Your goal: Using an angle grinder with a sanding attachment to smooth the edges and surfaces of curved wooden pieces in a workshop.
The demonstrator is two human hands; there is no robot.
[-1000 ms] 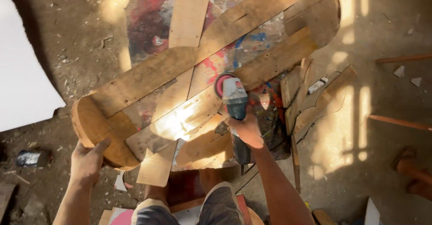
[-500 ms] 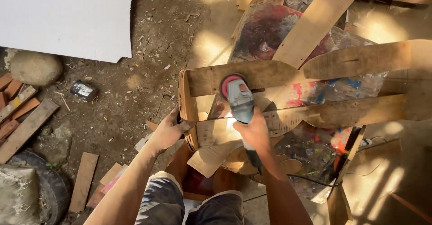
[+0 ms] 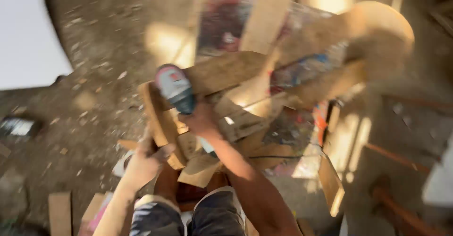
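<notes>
White panel (image 3: 26, 38) far left of grip, upper corner, edge curved. Dirt floor (image 3: 94, 52) left of grip, strewn with pale chips and sunlit patches. Small dark object (image 3: 19, 126) on floor well left of grip, blurred, kind unclear. Short wooden offcut (image 3: 60, 212) below and left of grip, lying flat. Paint-spattered sheet (image 3: 226, 28) above grip, red and dark blotches. Reddish rods (image 3: 396, 158) right of grip, lower area. Patterned trouser knees (image 3: 188, 217) directly below grip.

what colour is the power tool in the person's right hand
The power tool has a dark teal body and a pale grey head with a red patch, blurred but clearest in the head view.
</notes>
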